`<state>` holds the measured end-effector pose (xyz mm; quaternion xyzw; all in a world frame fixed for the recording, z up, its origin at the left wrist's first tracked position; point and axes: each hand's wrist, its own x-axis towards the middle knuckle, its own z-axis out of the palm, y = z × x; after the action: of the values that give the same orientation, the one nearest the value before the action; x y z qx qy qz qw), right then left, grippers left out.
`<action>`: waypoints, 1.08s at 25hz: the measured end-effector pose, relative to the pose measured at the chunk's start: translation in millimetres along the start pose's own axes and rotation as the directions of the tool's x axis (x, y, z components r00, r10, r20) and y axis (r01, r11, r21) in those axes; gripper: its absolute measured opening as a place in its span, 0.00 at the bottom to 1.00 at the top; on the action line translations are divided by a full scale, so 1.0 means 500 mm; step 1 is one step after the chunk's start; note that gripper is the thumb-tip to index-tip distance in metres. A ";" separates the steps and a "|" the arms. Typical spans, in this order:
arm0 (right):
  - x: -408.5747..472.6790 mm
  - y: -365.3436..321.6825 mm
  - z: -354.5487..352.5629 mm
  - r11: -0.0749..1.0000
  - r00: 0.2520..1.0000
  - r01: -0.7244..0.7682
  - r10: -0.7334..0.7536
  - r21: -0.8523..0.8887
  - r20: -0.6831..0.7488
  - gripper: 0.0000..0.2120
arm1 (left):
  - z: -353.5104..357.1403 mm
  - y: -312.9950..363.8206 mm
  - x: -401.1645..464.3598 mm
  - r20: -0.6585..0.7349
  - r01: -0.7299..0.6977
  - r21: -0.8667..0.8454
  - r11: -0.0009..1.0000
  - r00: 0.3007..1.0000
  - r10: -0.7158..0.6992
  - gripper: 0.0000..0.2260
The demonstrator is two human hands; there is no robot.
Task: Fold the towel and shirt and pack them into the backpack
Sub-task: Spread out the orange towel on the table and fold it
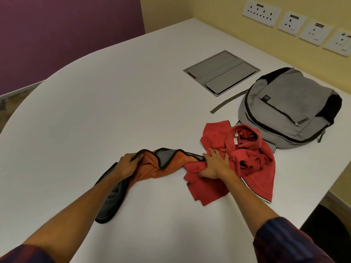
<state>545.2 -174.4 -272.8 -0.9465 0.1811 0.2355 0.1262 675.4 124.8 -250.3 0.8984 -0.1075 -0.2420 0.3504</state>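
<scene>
An orange towel [150, 168] with a grey underside and dark trim lies crumpled on the white table [95, 92]. My left hand [129, 164] is shut on its upper edge. A red polo shirt [252, 166] lies rumpled to the right, overlapping the towel's end. My right hand [216, 164] rests flat on the shirt's left part, fingers spread, palm down. A grey backpack [288, 109] with black side panels lies zipped shut beyond the shirt, close to its collar.
A grey strap [228, 101] trails left from the backpack. A metal cable hatch [221, 72] is set flush in the table behind it. Wall sockets [292, 21] line the yellow wall. The table's right edge [322, 186] drops off beside the shirt.
</scene>
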 end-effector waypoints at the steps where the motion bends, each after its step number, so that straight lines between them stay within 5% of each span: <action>1: -0.010 -0.034 -0.007 0.996 0.996 0.068 -0.064 0.065 -0.061 0.44 | 0.003 0.006 -0.002 0.001 0.005 -0.009 1.000 1.000 -0.005 0.19; 5: -0.062 -0.176 -0.031 0.881 0.909 0.379 -0.297 0.282 -0.294 0.36 | 0.003 0.024 -0.006 0.045 -0.072 -0.001 0.997 0.996 0.072 0.16; 8: -0.058 -0.243 -0.037 0.849 0.867 0.464 -0.374 0.254 -0.330 0.23 | -0.009 0.045 -0.012 0.061 -0.188 -0.032 0.982 0.980 0.190 0.14; 12: -0.049 -0.266 -0.077 0.800 0.920 0.351 -0.199 0.486 -0.337 0.10 | -0.040 0.064 -0.027 0.010 -0.272 0.000 0.962 0.962 0.272 0.08; 17: -0.059 -0.242 -0.194 0.611 0.909 0.415 -0.239 0.674 -0.342 0.07 | -0.056 -0.013 -0.051 -0.021 -0.063 0.238 0.969 0.997 0.070 0.05; 19: -0.070 -0.236 -0.238 0.600 0.910 0.414 -0.252 0.684 -0.330 0.14 | -0.072 -0.029 -0.056 0.002 0.023 0.238 0.971 1.000 -0.024 0.08; 23: -0.064 -0.231 -0.265 0.591 0.897 0.403 -0.103 0.699 -0.430 0.17 | -0.131 0.019 -0.073 0.101 0.150 -0.181 0.972 0.986 -0.133 0.17; 25: -0.046 -0.228 -0.255 0.473 0.898 0.363 0.053 0.803 -0.437 0.17 | -0.158 0.056 -0.090 0.221 0.284 -0.517 0.807 0.956 -0.194 0.16; 27: -0.034 -0.230 -0.249 0.322 0.895 0.350 0.161 0.880 -0.415 0.10 | -0.181 0.084 -0.103 0.438 0.375 -0.571 0.730 0.892 -0.116 0.13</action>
<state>627.1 -106.0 -140.1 -0.7305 0.2487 -0.1371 0.6211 676.5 164.8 -145.4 0.6669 0.0393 -0.4747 0.5730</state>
